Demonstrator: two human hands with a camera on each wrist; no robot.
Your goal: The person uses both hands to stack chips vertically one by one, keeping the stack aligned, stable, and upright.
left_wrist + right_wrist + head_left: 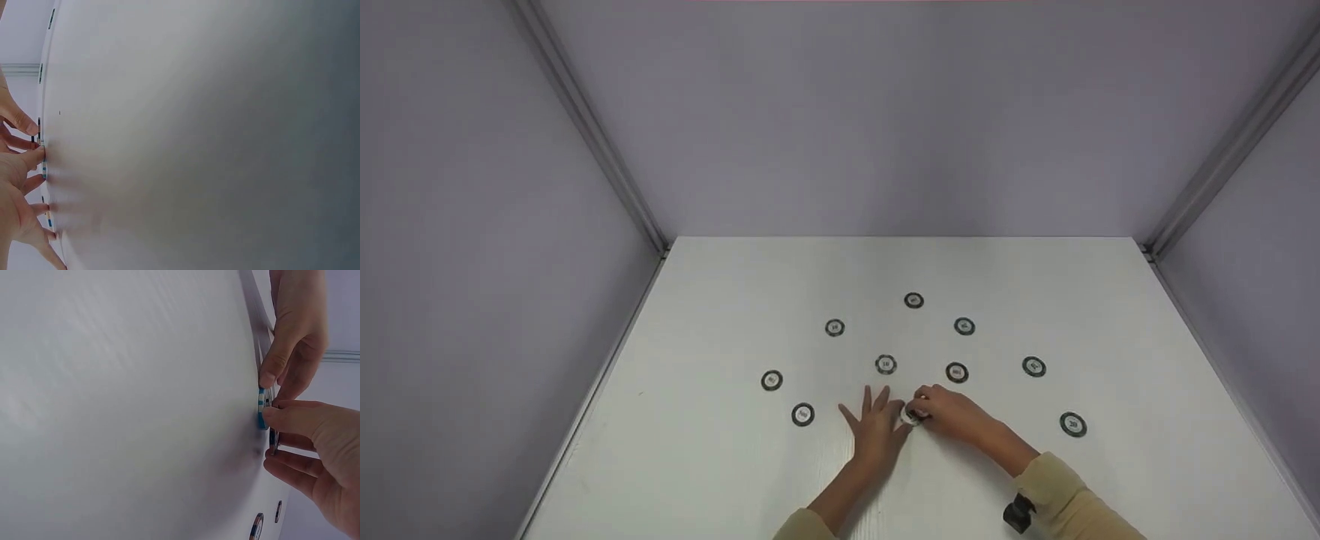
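While your two hands meet near the front middle of the white table (720, 465), this is how things stand:

Chip in hand: your right hand (952, 414) pinches a chip (913, 415) between thumb and fingers; the right wrist view shows its blue-and-white edge (261, 409) tipped up on the surface, not lying flat.

Where it sits: just in front of the centre chip (886, 364) and right beside the fingertips of your left hand (876, 431).

Left hand: it lies flat on the table with fingers spread and straight, gripping nothing; its thumb side touches or nearly touches the pinched chip. I cannot tell which.

Right hand grip: fingers curled round the chip's rim, a firm pinch as far as the wrist view shows.

Loose chips: nine more lie flat and well apart, among them the far chip (913, 300), the left-front chip (802, 414) and the right-front chip (1072, 424).

Stack: none shows anywhere. I cannot tell whether more than one chip sits under your fingers.

Progress, as a judgement: you are at the start of gathering; one chip is in hand and the other nine are untouched.

Left to do: by that reading, nearly all of it.
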